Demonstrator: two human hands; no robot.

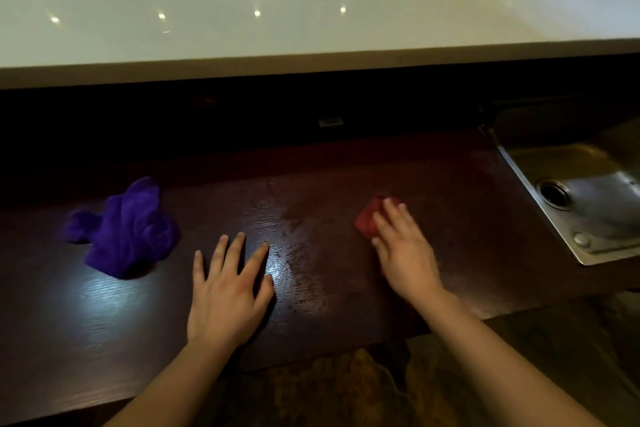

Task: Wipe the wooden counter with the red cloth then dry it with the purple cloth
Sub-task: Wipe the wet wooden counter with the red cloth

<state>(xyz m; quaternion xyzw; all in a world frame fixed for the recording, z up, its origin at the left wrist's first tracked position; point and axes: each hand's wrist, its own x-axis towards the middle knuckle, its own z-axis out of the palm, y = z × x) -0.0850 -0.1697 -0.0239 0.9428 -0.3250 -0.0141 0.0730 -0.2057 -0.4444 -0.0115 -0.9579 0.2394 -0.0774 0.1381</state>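
I see open dark wooden counter (346, 184) between my two hands and beyond them toward the back. On the left, a bunched purple cloth (128, 232) blocks that side. On the right, the steel sink (540, 204) rim bounds the surface. Behind, a white raised ledge (311, 28) overhangs the back edge.

The dark wooden bench (346, 288) shows a fine grain, with a wet, speckled sheen down its middle. The red cloth (367, 220) lies bunched right of that patch, mostly covered by the right hand (403, 250) pressed flat on it. The purple cloth (126, 232) sits crumpled in a loose heap well to the left.
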